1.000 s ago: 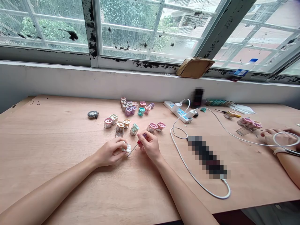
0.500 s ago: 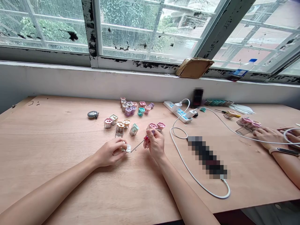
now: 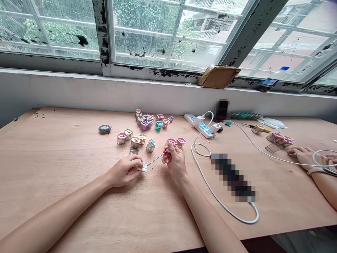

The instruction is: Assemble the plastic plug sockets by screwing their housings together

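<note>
Head view: small white piece

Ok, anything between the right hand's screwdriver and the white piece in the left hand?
Nothing visible: the screwdriver in the right hand ends close beside the white piece in the left hand; contact is unclear.

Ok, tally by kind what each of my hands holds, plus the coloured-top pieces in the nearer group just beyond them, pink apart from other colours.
Screwdriver, in the right hand: 1
Pale clear piece, in the left hand: 1
Pink-topped pieces: 3
Other-coloured-top pieces: 4
Total: 9
</note>
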{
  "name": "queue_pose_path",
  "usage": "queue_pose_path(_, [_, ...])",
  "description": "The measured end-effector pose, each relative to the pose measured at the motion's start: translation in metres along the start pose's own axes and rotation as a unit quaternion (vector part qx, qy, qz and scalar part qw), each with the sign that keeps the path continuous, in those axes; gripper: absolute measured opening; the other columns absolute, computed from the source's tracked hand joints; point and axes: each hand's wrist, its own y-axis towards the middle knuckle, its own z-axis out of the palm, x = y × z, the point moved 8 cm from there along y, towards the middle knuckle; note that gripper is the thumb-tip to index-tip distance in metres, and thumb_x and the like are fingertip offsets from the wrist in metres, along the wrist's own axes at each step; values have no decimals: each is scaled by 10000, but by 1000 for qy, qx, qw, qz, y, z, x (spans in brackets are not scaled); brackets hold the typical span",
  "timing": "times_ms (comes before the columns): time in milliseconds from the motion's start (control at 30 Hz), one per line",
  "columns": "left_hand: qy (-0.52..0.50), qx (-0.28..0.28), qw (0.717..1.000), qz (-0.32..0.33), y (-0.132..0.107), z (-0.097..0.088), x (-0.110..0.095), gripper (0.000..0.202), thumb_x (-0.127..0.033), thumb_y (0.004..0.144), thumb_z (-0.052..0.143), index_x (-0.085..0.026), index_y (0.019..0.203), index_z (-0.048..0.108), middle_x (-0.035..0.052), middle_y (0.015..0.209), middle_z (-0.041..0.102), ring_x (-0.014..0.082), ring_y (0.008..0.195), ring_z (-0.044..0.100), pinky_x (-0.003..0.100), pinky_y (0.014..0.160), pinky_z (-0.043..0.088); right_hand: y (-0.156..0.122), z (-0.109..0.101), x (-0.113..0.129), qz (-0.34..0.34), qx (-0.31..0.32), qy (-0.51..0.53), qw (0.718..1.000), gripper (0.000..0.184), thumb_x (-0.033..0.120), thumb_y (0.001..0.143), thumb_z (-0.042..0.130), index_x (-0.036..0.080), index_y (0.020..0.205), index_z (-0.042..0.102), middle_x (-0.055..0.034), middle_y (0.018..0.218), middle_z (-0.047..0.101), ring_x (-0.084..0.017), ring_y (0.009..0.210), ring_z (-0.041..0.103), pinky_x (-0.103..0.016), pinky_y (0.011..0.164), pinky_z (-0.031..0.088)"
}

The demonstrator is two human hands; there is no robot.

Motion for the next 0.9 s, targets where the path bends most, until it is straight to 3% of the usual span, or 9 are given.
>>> queue_pose_path(200, [-2,6,1000,-6,0,1,3,154,-131,907,560,-182,1027,642,92,1090,631,191,908,607,311,829,483,-1,6,-4,24,46,1,999,573,649,622,879,161,714,594,70,412,428,-50,337,336,-174,339,316])
queue_pose_path(467, [-3,4,1000,-2,0,1,1,108,-116,901,564,-183,962,623,78,1054,625,195,935,600,302,837,471,-4,13,-3,28,103,25,994,469,528,648,913,170,731,622,41,537,541,-54,393,398,-173,360,383])
queue_pose_path(633, [0,5,1000,-7,0,1,2,118,-99,886,578,-182,956,624,78,1059,624,197,939,599,304,840,472,-6,16,-2,37,134,9,990,410,461,681,903,175,756,618,43,560,540,-69,429,446,-179,380,444])
queue_pose_path(900, [0,5,1000,7,0,1,1,152,-111,904,562,-185,1016,634,91,1099,637,207,985,610,320,876,477,-4,14,2,6,95,-4,995,480,538,685,881,174,667,570,53,508,494,-62,379,394,-187,332,438])
